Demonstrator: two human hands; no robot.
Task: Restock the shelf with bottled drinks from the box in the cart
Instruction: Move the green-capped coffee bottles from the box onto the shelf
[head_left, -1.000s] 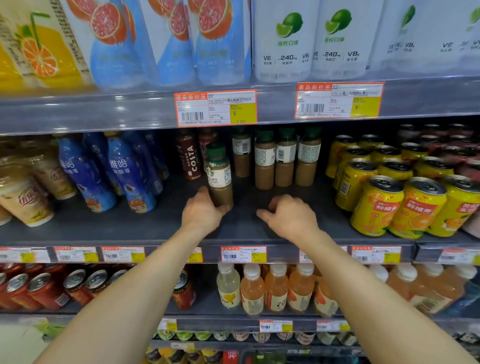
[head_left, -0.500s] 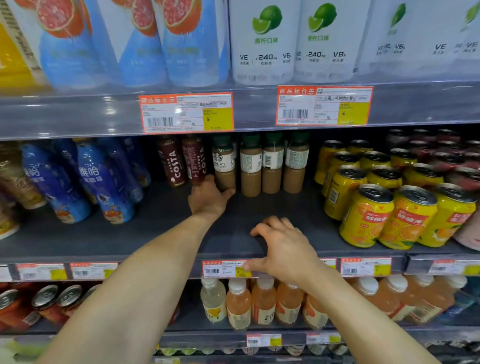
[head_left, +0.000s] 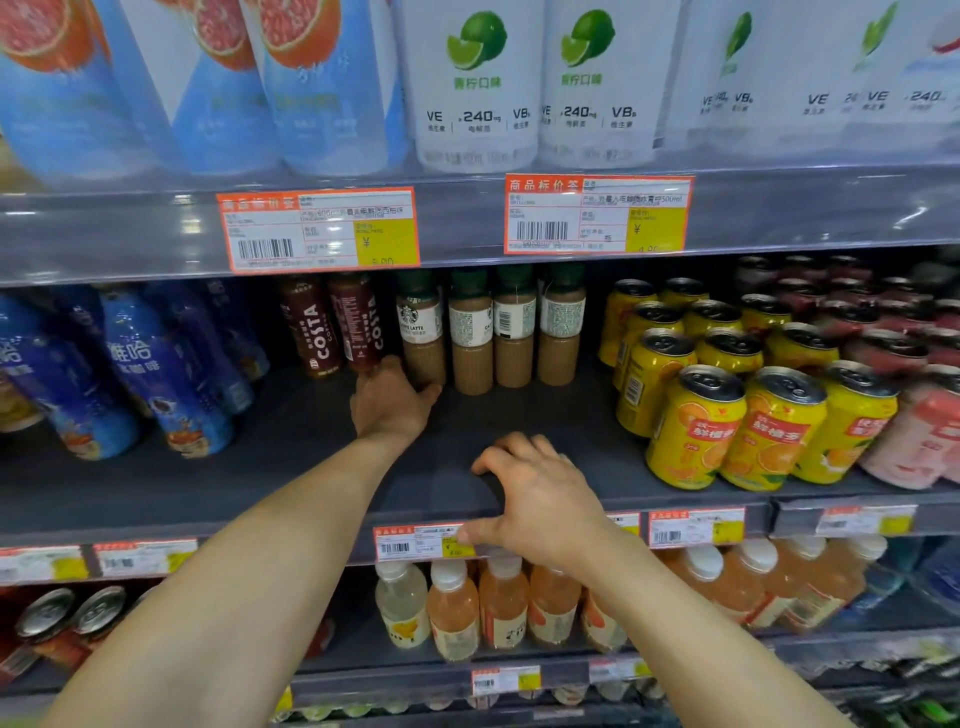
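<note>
latte bottles (head_left: 470, 332): 4 | Costa bottles (head_left: 332, 325): 2 | hands (head_left: 392, 402): 2

Shelf (head_left: 291, 467) deck matt dark grey, orange cans (head_left: 696, 426) glossy metal, latte bottles (head_left: 470, 332) clear smooth plastic.

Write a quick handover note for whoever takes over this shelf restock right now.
Left hand: at the base of the leftmost latte bottle, at the shelf's back; whether the grip is closed cannot be told.
Right hand: empty, fingers resting on the shelf front edge.
Done: four latte bottles stand in the back row beside the Costa bottles.
Left: the shelf space in front is bare; box and cart are out of view.
</note>
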